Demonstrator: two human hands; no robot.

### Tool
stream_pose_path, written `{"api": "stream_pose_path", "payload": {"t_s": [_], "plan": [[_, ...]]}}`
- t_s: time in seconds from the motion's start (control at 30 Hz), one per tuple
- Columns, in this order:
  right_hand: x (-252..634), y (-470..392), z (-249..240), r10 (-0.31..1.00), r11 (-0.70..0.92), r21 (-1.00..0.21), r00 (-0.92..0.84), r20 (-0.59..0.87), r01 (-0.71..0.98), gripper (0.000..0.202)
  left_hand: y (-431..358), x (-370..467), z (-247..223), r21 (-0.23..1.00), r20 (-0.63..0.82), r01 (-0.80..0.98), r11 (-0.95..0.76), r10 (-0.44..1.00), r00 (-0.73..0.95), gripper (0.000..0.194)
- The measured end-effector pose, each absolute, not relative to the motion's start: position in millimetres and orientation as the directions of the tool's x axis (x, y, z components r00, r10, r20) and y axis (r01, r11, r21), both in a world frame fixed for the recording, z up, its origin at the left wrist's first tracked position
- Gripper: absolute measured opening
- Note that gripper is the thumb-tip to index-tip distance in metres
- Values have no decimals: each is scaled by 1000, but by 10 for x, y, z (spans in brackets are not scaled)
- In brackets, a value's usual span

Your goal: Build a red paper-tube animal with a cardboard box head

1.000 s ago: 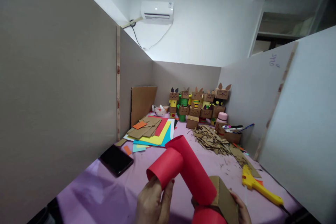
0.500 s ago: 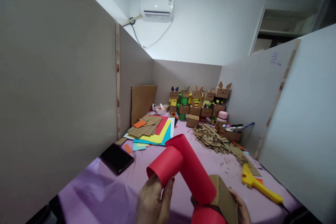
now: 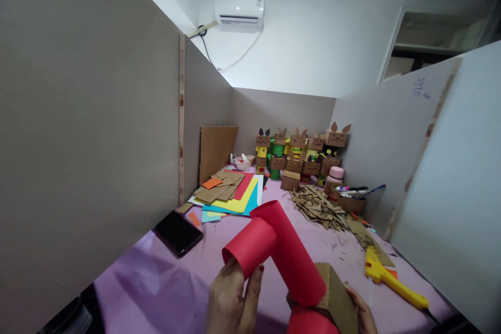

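Observation:
My left hand (image 3: 231, 295) grips a short red paper tube (image 3: 250, 246), its fingers inside the open end and the thumb outside. That tube's far end meets the upper part of a longer red paper tube (image 3: 295, 258), which slants down to the right. At its lower end, the long tube touches a small brown cardboard box (image 3: 340, 300). Another red tube (image 3: 311, 322) shows under the box, cut off by the frame's bottom edge. Around the box's right side curl the fingers of my right hand (image 3: 362, 309); the rest of that hand is hidden.
A yellow glue gun (image 3: 395, 282) lies at the right. A black phone (image 3: 179, 233) rests at the left, near coloured paper sheets (image 3: 250, 199) and cardboard pieces. Cardboard scraps (image 3: 319, 207), a pen box (image 3: 352, 203) and several cardboard animal figures (image 3: 293, 151) stand farther back between grey partitions.
The whole scene has shifted slightly right in the picture as the camera turned a little left. Both hands keep their hold, and the tubes and box stay in the same arrangement.

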State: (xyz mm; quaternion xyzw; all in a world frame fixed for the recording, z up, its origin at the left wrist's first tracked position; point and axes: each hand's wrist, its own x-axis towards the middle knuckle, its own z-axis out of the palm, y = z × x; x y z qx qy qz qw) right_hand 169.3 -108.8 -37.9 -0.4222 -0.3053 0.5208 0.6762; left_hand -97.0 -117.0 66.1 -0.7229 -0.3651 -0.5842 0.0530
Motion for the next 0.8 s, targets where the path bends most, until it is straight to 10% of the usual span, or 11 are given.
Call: {"api": "stream_pose_path", "payload": {"t_s": [0.8], "plan": [[1896,-995,-634,945,91,-902,322,-55,-423,39,-1179,-967,650,344,888,575,-742,456,59,14]]}}
